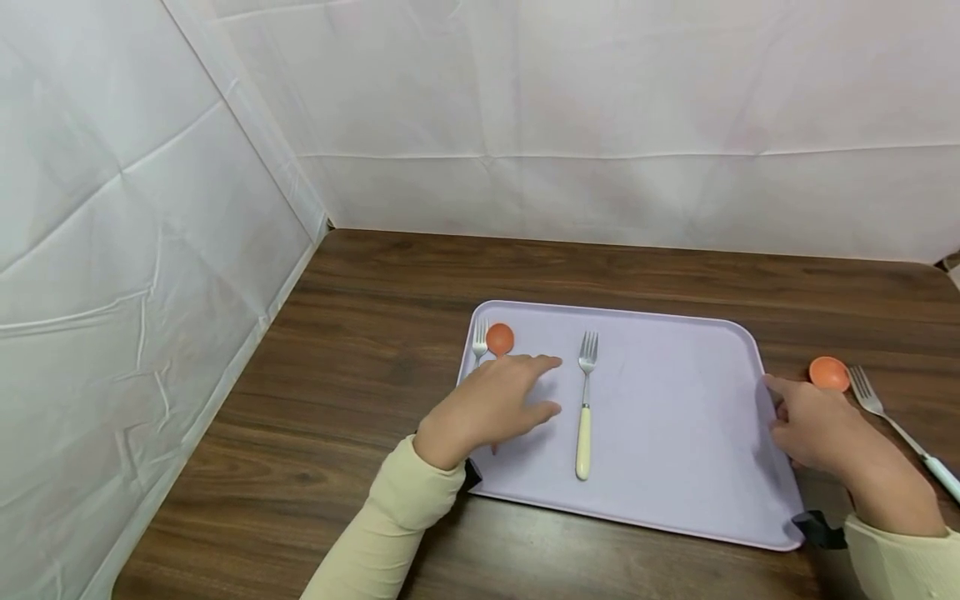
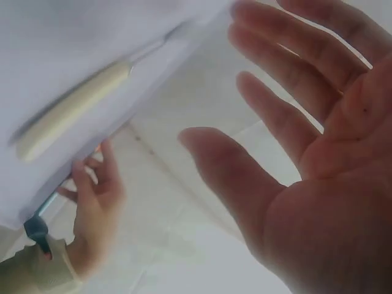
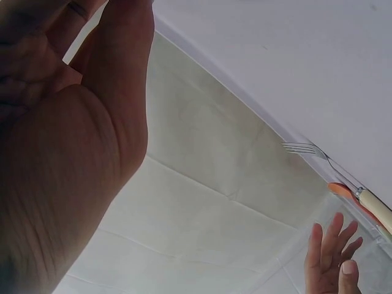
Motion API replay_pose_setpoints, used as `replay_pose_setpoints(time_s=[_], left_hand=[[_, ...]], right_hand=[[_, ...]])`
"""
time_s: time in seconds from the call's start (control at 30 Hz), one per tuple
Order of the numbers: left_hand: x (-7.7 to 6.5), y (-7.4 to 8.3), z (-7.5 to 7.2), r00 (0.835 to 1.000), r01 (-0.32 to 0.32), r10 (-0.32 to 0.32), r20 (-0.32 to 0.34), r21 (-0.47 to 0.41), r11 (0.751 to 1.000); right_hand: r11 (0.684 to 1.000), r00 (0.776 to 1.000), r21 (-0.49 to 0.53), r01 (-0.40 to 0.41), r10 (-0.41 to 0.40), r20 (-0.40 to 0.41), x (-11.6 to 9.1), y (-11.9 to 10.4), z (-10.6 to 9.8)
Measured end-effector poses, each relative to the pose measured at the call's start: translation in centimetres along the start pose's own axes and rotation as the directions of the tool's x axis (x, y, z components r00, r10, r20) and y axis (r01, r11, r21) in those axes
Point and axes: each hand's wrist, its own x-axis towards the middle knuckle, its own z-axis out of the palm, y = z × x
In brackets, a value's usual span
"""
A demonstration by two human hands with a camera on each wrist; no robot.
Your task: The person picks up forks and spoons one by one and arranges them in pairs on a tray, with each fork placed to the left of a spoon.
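A pale lilac tray (image 1: 675,417) lies on the table. Over its left part hovers my left hand (image 1: 491,408), fingers spread and holding nothing. A fork with a cream handle (image 1: 583,442) lies on the tray just right of that hand. Beneath the hand are another fork (image 1: 480,337) and an orange spoon (image 1: 500,338), their handles mostly hidden. My right hand (image 1: 821,425) is at the tray's right rim, index finger touching it and the other fingers curled, seeming to grip the edge.
On the dark wooden table (image 1: 337,367), right of the tray, lie a second orange spoon (image 1: 828,372) and a fork with a pale handle (image 1: 870,396), partly behind the right hand. White cloth walls (image 1: 600,125) border the table at the back and left.
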Motion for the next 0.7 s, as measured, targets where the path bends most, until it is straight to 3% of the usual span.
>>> replay_pose_setpoints(time_s=[0.37, 0.53, 0.7], left_hand=[[-0.7, -2.9, -0.5, 0.989, 0.081, -0.08, -0.121, 0.004, 0.997], [-1.2, -3.8, -0.8, 0.97, 0.175, -0.165, -0.177, 0.044, 0.984], [-1.3, -4.5, -0.9, 0.947, 0.28, -0.27, -0.176, 0.031, 0.96]], right_hand=[[1.0, 1.0, 0.002, 0.007, -0.007, -0.006, 0.0, 0.1, 0.2], [1.0, 1.0, 0.0, 0.005, -0.005, -0.01, 0.0, 0.0, 0.2], [1.0, 1.0, 0.0, 0.011, -0.011, -0.013, 0.0, 0.0, 0.0]])
